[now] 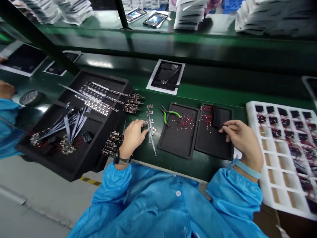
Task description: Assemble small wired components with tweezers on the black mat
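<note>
My left hand (133, 137) rests on the green bench with thumb and forefinger apart, beside a narrow flex cable strip (150, 127) carrying small circuit boards. Whether the fingertips touch the strip I cannot tell. Over the right-hand black tray (214, 143), my right hand (240, 137) is closed in a pinch; anything between its fingertips is too small or hidden to name. Just beyond those fingers, black blocks (216, 115) with red wires lie in that tray. The left-hand black tray (173, 143) holds a scatter of small red-wired parts (187, 121). Green-handled pliers (170, 114) lie across its far left corner.
A black foam box (99, 124) of flex strips stands left, with stacks of small boards (133, 103) beside it. A white compartment tray (274, 155) of black parts sits right. Behind lies an opened device (166, 76). A co-worker's sleeve (10, 125) shows far left.
</note>
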A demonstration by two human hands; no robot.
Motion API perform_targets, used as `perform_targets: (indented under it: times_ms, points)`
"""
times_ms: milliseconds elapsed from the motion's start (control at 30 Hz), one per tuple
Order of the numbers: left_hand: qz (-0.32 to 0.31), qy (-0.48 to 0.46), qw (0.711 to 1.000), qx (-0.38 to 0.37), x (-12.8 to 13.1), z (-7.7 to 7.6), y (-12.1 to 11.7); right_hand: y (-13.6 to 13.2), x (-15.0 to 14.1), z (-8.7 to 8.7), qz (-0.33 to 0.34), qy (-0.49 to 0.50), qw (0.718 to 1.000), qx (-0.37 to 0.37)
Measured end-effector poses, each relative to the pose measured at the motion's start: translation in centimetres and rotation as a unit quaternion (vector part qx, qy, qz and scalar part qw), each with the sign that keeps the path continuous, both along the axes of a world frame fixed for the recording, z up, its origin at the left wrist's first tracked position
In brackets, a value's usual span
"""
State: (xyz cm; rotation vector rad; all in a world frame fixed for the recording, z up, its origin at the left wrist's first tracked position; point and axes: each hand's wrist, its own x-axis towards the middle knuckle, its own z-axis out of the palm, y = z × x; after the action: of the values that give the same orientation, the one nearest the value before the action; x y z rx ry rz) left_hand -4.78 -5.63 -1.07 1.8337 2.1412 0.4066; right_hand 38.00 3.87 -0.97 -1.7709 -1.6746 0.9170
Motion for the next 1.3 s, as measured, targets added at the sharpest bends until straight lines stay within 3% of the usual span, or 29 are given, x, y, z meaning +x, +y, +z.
perform_targets:
  times_ms: [133,300,433,667,833,1033,1167,1300]
  points:
    - [-0.036,0.052,0.998,-0.011,-0.7,-1.2,-2.3,-0.4,-0.6,0.7,-0.003,0.067,0.997,0.035]
    - [-0.002,0.036,0.999,0.004,-1.9,-2.8,-2.9,-0.5,-2.4,1.3,-0.013,0.108,0.993,0.054]
    - [0.025,0.016,0.999,0.017,-2.3,-3.0,-1.4,-0.7,-3.8,1.4,0.002,0.14,0.988,0.071]
    - [0.061,0.049,0.996,0.048,-1.6,-2.6,1.0,-1.0,-5.4,0.8,0.054,0.25,0.966,0.037]
    - [0.006,0.022,0.995,0.094,0.5,-1.6,4.9,-0.9,-7.3,0.4,0.092,0.294,0.951,0.004]
    - [-0.047,0.153,0.986,0.045,2.1,-1.5,10.5,-1.4,-9.8,-0.8,0.088,0.371,0.924,-0.038]
    - [-0.058,0.181,0.981,0.024,1.4,-2.1,11.3,-1.7,-10.5,-0.8,0.102,0.369,0.923,-0.044]
    - [-0.046,0.148,0.987,0.041,0.8,-2.3,11.4,-1.7,-10.7,-0.6,0.098,0.372,0.922,-0.033]
